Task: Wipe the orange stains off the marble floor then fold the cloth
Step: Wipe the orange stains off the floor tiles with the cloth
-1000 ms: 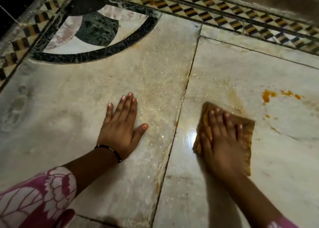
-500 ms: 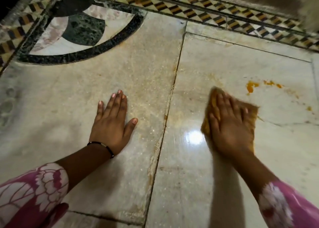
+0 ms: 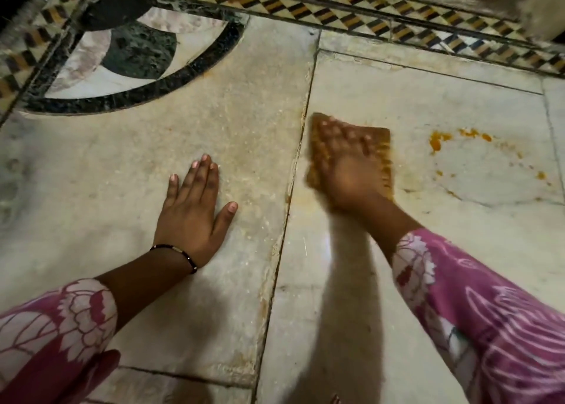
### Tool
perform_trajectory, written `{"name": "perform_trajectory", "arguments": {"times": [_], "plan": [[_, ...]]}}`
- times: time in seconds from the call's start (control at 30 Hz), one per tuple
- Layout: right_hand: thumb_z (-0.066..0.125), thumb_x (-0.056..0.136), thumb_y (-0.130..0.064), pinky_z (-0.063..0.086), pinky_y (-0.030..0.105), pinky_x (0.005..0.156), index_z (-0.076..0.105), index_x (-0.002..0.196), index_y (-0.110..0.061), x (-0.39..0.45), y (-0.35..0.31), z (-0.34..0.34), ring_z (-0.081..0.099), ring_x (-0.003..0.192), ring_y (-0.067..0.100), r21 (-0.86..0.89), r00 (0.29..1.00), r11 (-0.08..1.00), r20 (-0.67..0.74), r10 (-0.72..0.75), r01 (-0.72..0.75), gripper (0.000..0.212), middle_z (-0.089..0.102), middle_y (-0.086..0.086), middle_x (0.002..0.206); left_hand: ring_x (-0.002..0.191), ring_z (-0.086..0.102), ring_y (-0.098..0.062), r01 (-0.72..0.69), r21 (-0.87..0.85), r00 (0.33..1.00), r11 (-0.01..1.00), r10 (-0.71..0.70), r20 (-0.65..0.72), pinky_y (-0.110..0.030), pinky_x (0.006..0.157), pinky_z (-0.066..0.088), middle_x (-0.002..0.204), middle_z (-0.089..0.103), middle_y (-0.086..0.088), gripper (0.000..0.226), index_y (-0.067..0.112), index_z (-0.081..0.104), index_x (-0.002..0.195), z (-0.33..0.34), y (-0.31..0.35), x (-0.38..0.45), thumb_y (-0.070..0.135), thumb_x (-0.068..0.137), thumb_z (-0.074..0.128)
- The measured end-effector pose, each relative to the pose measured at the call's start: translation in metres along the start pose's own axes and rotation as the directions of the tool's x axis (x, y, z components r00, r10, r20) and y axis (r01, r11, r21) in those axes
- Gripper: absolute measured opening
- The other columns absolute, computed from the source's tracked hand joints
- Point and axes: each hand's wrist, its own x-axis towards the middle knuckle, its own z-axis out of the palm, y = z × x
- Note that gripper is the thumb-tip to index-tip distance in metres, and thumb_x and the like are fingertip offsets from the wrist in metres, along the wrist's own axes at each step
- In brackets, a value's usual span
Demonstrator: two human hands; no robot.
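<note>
Marble floor (image 3: 397, 266), seen from the head camera: the right hand (image 3: 348, 174), blurred, lies flat with fingers spread on a folded orange-stained cloth (image 3: 382, 140), pressing it down beside the slab joint, likely for rubbing pressure. Orange stains (image 3: 437, 139) sit near it, to the right, unwiped. The left hand (image 3: 191, 211) rests flat, fingers straight, apparently bracing the body.

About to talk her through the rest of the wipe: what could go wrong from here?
The cloth already looks orange, so wiping may smear colour instead of lifting it. The orange stains lie right of the right hand and could be missed. The left hand braces flat on the marble floor; wet stone may slip.
</note>
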Motion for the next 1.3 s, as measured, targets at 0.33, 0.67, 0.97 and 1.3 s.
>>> {"name": "perform_trajectory", "arguments": {"times": [0.33, 0.67, 0.97, 1.3], "plan": [[0.032, 0.090, -0.033, 0.013, 0.041, 0.113, 0.037, 0.145, -0.008, -0.178, -0.015, 0.032, 0.028, 0.141, 0.025, 0.098, 0.977, 0.981, -0.114, 0.178, -0.168, 0.060, 0.034, 0.007, 0.151, 0.146, 0.003, -0.021, -0.009, 0.025, 1.000, 1.000, 0.009, 0.016, -0.043, 0.118, 0.001, 0.159, 0.005, -0.008, 0.082, 0.007, 0.013, 0.150, 0.000, 0.002, 0.000, 0.062, 0.090, 0.004], [0.041, 0.099, -0.016, 0.059, 0.032, 0.065, 0.065, 0.102, -0.008, -0.137, -0.028, -0.059, 0.071, 0.075, 0.019, 0.937, 0.896, -0.299, 0.283, 0.341, -0.183, 0.025, 0.073, 0.009, 0.085, 0.145, 0.010, -0.025, -0.071, -0.005, 0.997, 0.997, 0.071, 0.028, -0.045, 0.117, 0.006, 0.157, 0.011, -0.011, 0.081, 0.005, 0.018, 0.149, -0.001, -0.008, -0.001, 0.059, 0.089, 0.011], [0.052, 0.089, -0.023, 0.042, 0.028, 0.097, 0.063, 0.113, -0.021, -0.185, 0.074, -0.039, 0.057, 0.107, 0.015, 0.833, 0.590, 0.419, -0.145, 0.794, -0.360, 0.026, 0.064, 0.002, 0.118, 0.145, 0.010, -0.027, -0.074, -0.004, 0.996, 0.997, 0.074, 0.043, -0.047, 0.116, 0.005, 0.157, 0.010, -0.013, 0.086, 0.004, 0.017, 0.149, 0.000, -0.003, -0.003, 0.063, 0.088, 0.005], [0.065, 0.081, -0.049, 0.021, 0.037, 0.091, 0.066, 0.097, -0.030, -0.168, 0.042, -0.021, 0.051, 0.109, 0.024, 0.223, 0.876, 0.865, -0.078, 0.476, -0.450, 0.025, 0.065, -0.002, 0.099, 0.146, -0.004, -0.017, -0.593, -0.074, 0.798, 0.802, 0.597, 0.082, -0.041, 0.117, -0.003, 0.158, -0.003, -0.003, 0.079, 0.012, 0.004, 0.151, -0.002, 0.114, 0.019, 0.064, 0.091, 0.006]]}}
